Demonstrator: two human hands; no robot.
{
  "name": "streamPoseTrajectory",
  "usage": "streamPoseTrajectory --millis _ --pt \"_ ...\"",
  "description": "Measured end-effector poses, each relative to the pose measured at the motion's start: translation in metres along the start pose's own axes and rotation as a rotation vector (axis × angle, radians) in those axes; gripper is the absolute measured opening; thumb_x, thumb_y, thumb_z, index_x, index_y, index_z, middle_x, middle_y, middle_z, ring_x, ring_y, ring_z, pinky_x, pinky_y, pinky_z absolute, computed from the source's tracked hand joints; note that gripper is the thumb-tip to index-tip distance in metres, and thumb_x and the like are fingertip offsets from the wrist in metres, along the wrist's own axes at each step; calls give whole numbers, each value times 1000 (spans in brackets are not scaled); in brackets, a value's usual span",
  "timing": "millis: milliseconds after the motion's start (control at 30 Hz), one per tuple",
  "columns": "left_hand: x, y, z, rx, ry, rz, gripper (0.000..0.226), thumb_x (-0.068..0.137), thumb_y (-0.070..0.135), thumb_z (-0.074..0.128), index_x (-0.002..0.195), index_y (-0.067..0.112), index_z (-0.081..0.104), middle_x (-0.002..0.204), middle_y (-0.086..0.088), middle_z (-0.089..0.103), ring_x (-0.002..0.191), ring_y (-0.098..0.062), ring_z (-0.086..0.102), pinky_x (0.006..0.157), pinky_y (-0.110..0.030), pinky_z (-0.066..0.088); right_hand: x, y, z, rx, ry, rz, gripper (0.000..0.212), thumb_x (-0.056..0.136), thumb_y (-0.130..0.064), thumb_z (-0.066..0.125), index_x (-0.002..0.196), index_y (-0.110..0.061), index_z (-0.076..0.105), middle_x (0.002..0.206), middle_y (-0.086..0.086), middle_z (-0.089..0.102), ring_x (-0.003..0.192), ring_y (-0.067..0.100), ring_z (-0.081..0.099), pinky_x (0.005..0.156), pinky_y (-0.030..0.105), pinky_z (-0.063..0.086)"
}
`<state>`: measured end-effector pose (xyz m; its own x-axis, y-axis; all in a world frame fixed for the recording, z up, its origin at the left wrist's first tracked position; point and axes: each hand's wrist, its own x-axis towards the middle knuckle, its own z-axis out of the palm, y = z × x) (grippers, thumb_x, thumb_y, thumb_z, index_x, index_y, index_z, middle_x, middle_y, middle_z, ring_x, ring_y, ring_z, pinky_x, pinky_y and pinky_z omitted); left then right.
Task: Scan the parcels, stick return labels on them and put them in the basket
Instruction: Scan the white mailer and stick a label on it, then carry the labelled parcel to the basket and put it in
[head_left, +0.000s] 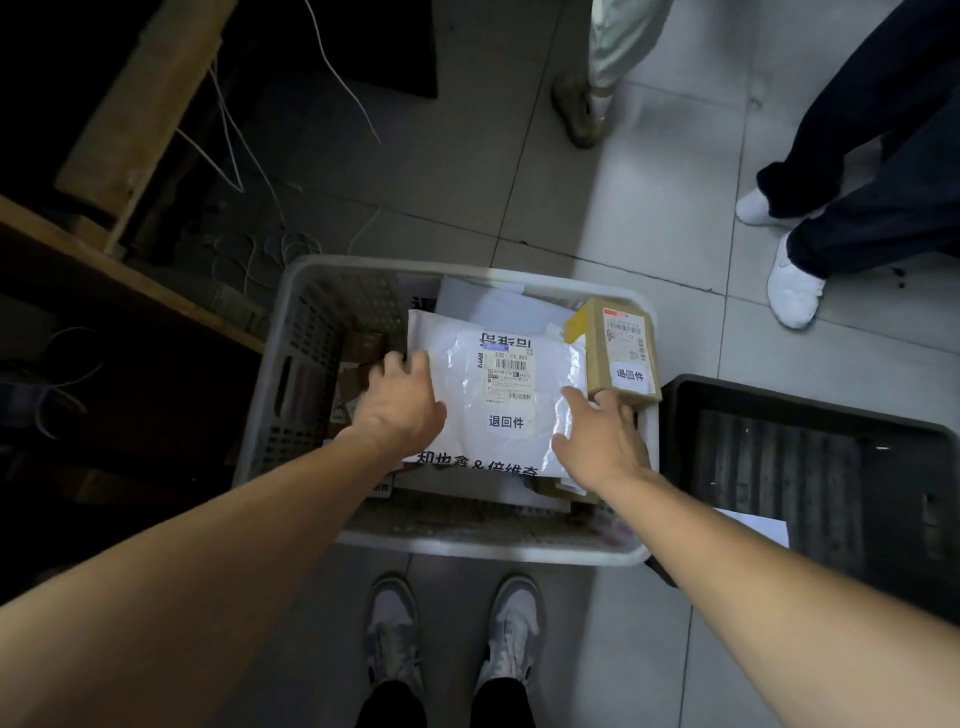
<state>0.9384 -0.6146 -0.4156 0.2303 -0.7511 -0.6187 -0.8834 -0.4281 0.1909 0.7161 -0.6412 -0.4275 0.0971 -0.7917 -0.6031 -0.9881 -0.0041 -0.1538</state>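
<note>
A white plastic mailer parcel (498, 384) lies on top of the pile in the light grey basket (291, 332). It carries a barcode shipping label and a white return label (505, 421) with black characters. My left hand (400, 402) holds its left edge, thumb on top and fingers curled over the side. At the parcel's right edge, my right hand (597, 439) grips the same way, its fingers close to a small cardboard box parcel (621, 353) that also bears a return label.
A black crate (810, 415) stands right of the basket, with a white sheet in it. Two people's legs and shoes (792, 291) are at the far right. A wooden desk edge (104, 270) and loose cables lie to the left. My own feet are below.
</note>
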Motion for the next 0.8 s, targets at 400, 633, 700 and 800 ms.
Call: streamPoseTrajectory --millis 400,633,700,800 --pt "-197 44 -164 350 157 61 79 91 61 51 156 39 13 166 -12 6 151 -39 0 120 -61 2 -173 -55 -179 -240 22 -331 64 91 -37 55 149 -22 31 153 12 22 140 36 20 108 52 30" --pt "-350 27 -260 303 333 -67 78 91 57 53 156 34 16 164 -14 10 151 -39 4 119 -61 4 -292 -138 -281 -282 239 -604 51 92 -31 51 141 -20 42 159 11 21 145 33 17 112 49 27" --pt "-396 7 -276 276 392 -122 77 90 56 53 155 33 19 162 -14 16 149 -38 10 119 -60 8 -332 -169 -296 -331 259 -686 54 93 -33 51 144 -21 40 160 10 21 146 33 16 113 50 25" --pt "-472 -33 -290 217 497 -237 71 91 52 52 152 29 24 155 -12 27 144 -36 20 116 -57 17 -400 -216 -300 -384 271 -820 55 95 -33 49 147 -20 36 160 11 22 146 34 18 114 52 26"
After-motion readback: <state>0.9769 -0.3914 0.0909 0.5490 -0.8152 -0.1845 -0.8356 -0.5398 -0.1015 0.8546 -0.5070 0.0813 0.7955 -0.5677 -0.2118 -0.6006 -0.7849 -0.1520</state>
